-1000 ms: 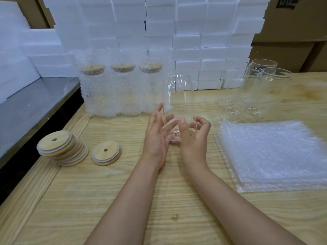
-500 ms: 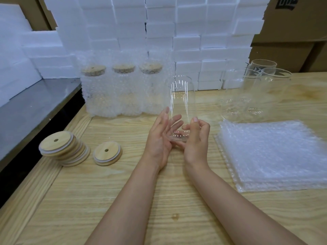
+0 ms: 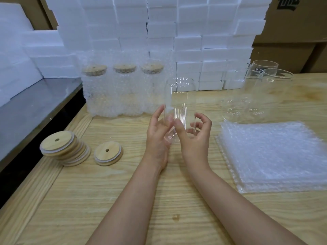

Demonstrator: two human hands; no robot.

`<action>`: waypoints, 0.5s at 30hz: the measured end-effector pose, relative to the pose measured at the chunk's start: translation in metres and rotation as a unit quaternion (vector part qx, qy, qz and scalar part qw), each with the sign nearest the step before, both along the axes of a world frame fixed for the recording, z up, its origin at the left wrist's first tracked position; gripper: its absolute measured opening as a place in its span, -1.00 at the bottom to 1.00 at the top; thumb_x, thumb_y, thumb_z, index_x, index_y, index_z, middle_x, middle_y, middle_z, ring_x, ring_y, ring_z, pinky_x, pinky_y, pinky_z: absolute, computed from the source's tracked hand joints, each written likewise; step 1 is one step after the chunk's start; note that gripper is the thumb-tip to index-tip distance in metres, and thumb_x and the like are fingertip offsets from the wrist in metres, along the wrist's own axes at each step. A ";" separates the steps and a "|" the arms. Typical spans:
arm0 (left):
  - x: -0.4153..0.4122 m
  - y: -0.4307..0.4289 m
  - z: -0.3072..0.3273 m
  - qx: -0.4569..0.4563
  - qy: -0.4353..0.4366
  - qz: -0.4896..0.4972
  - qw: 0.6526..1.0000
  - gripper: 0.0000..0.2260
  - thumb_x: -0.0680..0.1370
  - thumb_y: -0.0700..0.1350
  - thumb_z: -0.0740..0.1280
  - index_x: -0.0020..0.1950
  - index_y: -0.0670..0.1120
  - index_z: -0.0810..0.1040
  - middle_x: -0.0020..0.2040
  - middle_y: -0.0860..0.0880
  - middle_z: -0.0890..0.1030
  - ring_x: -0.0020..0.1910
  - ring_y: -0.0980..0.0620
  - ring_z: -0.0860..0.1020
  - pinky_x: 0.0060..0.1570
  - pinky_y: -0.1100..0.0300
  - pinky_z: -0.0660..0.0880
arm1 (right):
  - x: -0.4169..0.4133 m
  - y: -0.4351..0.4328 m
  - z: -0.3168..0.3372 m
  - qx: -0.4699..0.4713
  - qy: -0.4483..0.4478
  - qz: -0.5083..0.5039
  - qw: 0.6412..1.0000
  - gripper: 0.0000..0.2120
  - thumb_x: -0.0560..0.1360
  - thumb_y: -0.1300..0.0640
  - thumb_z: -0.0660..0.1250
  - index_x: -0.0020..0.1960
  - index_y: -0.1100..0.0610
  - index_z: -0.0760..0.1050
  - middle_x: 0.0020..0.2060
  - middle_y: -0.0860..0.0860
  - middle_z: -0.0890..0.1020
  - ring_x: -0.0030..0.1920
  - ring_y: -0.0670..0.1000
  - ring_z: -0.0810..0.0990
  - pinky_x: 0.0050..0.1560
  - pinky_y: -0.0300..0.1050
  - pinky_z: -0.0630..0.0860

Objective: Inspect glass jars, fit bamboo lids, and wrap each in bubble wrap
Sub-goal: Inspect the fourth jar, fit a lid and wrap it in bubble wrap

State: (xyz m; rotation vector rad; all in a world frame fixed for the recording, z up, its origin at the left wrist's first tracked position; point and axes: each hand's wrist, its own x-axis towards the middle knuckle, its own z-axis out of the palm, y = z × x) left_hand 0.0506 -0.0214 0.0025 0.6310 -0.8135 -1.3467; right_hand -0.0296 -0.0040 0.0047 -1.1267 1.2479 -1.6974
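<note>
Now the glass jar (image 3: 180, 103) is upright between both hands: the left hand (image 3: 157, 138) lays almost straight fingers on its left side, the right hand (image 3: 196, 138) curls its grip round the lower part. Bamboo lids (image 3: 65, 149) lie left, bubble wrap (image 3: 274, 152) right.

Packing workshop: stacked foam blocks (image 3: 159, 32), cardboard cartons (image 3: 292, 32).

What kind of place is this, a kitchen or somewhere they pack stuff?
Most likely a packing station in a warehouse or workshop: stacked white foam blocks and cardboard boxes behind the wooden table, a pile of bubble wrap sheets, and three wrapped jars.
</note>
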 end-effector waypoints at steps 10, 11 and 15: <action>0.001 -0.001 0.004 0.078 -0.047 -0.023 0.996 -0.46 0.41 0.20 0.20 0.32 -0.02 0.40 0.18 -0.11 0.60 0.11 -0.01 0.60 0.17 -0.01 0.48 | -0.003 -0.003 -0.004 0.002 -0.111 0.029 0.993 -0.78 0.57 -0.09 0.17 0.18 -0.09 0.42 0.13 0.06 0.56 0.06 0.04 0.60 -0.05 0.03 0.61; 0.000 -0.001 0.004 0.073 -0.061 -0.034 0.995 -0.46 0.42 0.21 0.19 0.32 -0.03 0.40 0.16 -0.09 0.61 0.09 0.01 0.61 0.07 0.02 0.52 | -0.003 -0.002 -0.003 0.003 -0.120 0.034 0.992 -0.77 0.55 -0.10 0.15 0.16 -0.10 0.43 0.13 0.09 0.56 0.05 0.05 0.61 -0.11 0.00 0.62; -0.002 0.000 0.004 0.056 -0.099 -0.041 0.993 -0.37 0.42 0.23 0.18 0.36 -0.12 0.40 0.22 -0.10 0.61 -0.03 0.05 0.63 -0.12 0.14 0.56 | -0.003 -0.003 -0.002 0.010 -0.141 0.043 0.989 -0.80 0.61 -0.08 0.11 0.15 -0.08 0.43 -0.16 0.02 0.58 -0.12 0.02 0.62 -0.15 0.08 0.64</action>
